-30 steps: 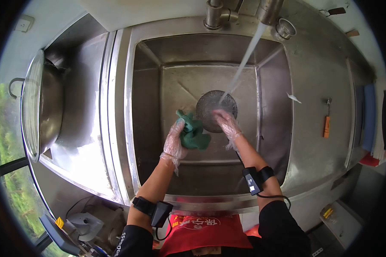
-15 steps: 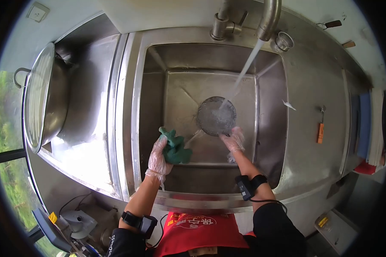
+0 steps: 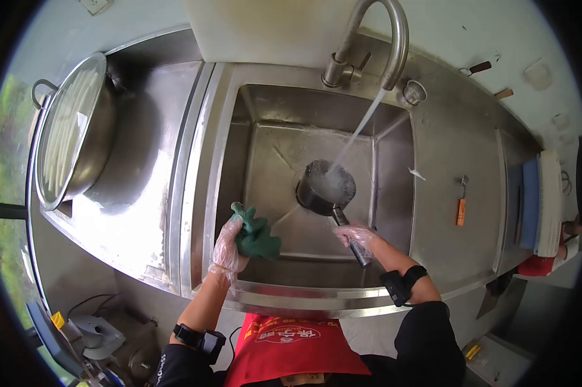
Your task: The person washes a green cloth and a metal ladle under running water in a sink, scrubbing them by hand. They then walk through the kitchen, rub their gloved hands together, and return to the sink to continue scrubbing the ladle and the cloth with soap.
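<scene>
In the steel sink (image 3: 271, 145), a small dark saucepan (image 3: 315, 197) stands slightly tilted, its long handle pointing toward me. Water from the tap runs into it and churns inside. My right hand (image 3: 358, 237), in a clear plastic glove, is wrapped round the saucepan's handle (image 3: 360, 253). At the sink's near left, my left hand (image 3: 226, 250), gloved the same way, grips a crumpled green cloth (image 3: 259, 238). The cloth is held apart from the saucepan.
The curved tap (image 3: 397, 48) arches over the back of the sink. A large lidded steel pan (image 3: 104, 138) stands on the left counter. A small strainer cup (image 3: 413, 93), a white scrap (image 3: 417, 173) and an orange-handled tool (image 3: 461, 211) lie at the right. Another person's red garment (image 3: 537, 266) shows far right.
My right hand has shifted from the saucepan's near rim onto its handle. The pan now leans, showing its side. My left hand still grips the green cloth. The camera view has shifted.
</scene>
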Demonstrator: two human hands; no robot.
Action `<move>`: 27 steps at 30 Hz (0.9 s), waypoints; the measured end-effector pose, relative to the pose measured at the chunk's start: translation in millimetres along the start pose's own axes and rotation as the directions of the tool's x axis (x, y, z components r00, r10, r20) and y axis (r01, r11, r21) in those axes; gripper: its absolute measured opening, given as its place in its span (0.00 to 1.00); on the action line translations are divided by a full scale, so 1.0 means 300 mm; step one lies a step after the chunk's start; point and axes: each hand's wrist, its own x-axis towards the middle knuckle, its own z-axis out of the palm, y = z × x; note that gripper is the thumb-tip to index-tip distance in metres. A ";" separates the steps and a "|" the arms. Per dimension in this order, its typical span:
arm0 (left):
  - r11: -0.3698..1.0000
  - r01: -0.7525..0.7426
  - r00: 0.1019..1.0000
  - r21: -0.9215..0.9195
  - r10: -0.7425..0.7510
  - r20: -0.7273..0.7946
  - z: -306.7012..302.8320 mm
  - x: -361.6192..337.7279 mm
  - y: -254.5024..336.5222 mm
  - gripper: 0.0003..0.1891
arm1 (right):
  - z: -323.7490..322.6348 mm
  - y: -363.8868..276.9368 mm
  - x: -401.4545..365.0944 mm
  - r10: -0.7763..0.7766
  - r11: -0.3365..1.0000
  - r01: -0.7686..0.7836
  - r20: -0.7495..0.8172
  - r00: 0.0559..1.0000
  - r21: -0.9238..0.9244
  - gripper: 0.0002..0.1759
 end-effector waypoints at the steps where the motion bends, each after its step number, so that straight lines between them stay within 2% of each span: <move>1: 1.000 -0.003 1.000 -0.001 0.003 0.005 0.000 -0.010 0.007 0.24 | 0.013 -0.020 -0.025 0.000 0.999 0.001 -0.009 1.000 0.050 0.19; 4: 1.000 -0.018 1.000 0.012 0.018 0.004 0.005 -0.043 0.023 0.24 | -0.034 -0.010 -0.002 -0.008 0.969 -0.015 0.093 0.996 0.245 0.20; 7: 0.998 -0.055 0.998 0.022 0.055 0.006 -0.002 -0.061 0.037 0.24 | -0.042 -0.036 -0.065 -0.020 0.986 0.013 0.041 0.999 0.167 0.16; 8: 0.998 -0.066 0.998 0.021 0.066 0.010 -0.009 -0.066 0.037 0.24 | -0.038 -0.048 -0.116 0.005 0.998 -0.003 -0.023 1.000 0.064 0.19; 12: 0.999 -0.019 0.999 0.027 0.018 0.039 -0.022 -0.100 0.054 0.25 | -0.056 0.023 -0.230 0.118 0.993 -0.118 -0.012 0.993 0.006 0.21; 15: 0.999 0.003 0.997 0.046 -0.006 0.074 -0.034 -0.109 0.057 0.25 | -0.044 0.022 -0.368 -0.006 0.967 -0.003 -0.034 0.999 -0.256 0.22; 16: 0.999 0.001 0.998 0.053 -0.004 0.067 -0.024 -0.115 0.060 0.25 | -0.033 -0.004 -0.414 0.141 0.926 -0.168 -0.103 0.985 -0.338 0.22; 19: 0.997 -0.030 0.996 0.064 0.025 0.084 -0.019 -0.126 0.065 0.25 | 0.013 0.005 -0.491 0.177 0.814 -0.305 -0.288 0.941 -0.495 0.21; 20: 0.997 -0.017 0.996 0.069 0.011 0.084 -0.022 -0.129 0.070 0.24 | 0.056 -0.033 -0.537 0.171 0.664 -0.414 -0.412 0.895 -0.623 0.17; 23: 0.996 -0.041 0.995 0.078 0.034 0.091 -0.019 -0.142 0.081 0.23 | 0.056 0.097 -0.554 -0.311 0.364 -0.390 -0.506 0.805 -0.846 0.17; 24: 0.997 -0.040 0.993 0.065 0.033 0.116 -0.032 -0.139 0.084 0.23 | 0.054 0.103 -0.567 -0.266 0.339 -0.406 -0.501 0.824 -0.848 0.20; 27: 0.997 -0.045 0.996 0.070 0.039 0.082 -0.036 -0.147 0.092 0.22 | 0.039 0.163 -0.595 -0.422 0.313 -0.335 -0.446 0.789 -0.889 0.18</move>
